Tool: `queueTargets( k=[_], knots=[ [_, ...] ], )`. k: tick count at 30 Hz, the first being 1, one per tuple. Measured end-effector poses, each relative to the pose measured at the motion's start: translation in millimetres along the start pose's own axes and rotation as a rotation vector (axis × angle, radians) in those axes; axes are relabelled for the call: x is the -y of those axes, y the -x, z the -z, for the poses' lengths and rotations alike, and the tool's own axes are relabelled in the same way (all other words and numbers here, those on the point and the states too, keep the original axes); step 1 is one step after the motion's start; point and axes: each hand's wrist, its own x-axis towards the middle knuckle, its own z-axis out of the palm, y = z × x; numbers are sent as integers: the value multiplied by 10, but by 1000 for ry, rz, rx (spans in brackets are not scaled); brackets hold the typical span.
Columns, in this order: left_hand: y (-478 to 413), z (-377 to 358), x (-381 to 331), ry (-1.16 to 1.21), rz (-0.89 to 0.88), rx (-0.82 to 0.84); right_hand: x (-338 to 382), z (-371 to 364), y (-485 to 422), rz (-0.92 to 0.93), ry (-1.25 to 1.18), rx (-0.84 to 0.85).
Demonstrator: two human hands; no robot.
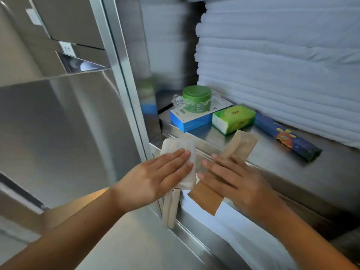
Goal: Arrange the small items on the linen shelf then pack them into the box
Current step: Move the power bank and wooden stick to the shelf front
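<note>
Seen from the head camera, the left hand (155, 172) lies flat, grip released, fingers straight on a white pouch (175, 148) at the front edge of the steel shelf (272, 158). Just beside it the right hand (233, 178), grip likewise released, presses on brown paper packets (243, 143). Behind them sit a green jar (196, 98) atop a blue box (191, 120), a green tissue pack (233, 117), a dark blue roll (286, 135) and stacked white linens (272, 65).

One jar (196, 98); one blue box (191, 121); one tissue pack (233, 118)

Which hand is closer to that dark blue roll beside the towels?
Right. The right hand rests on a brown packet, left of the roll and nearer the camera; the left hand is farther left, on a white pouch.
</note>
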Motion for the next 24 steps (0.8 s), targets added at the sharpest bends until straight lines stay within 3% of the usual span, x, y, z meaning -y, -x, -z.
queueTargets(
  k=[7,24],
  knots=[
    [837,462,-58,-61,184,29,540,-172,-572,140,-90,-118],
    [2821,1717,-628,-277,524,102,2425,-171,-1702,467,-293,-220]
  ],
)
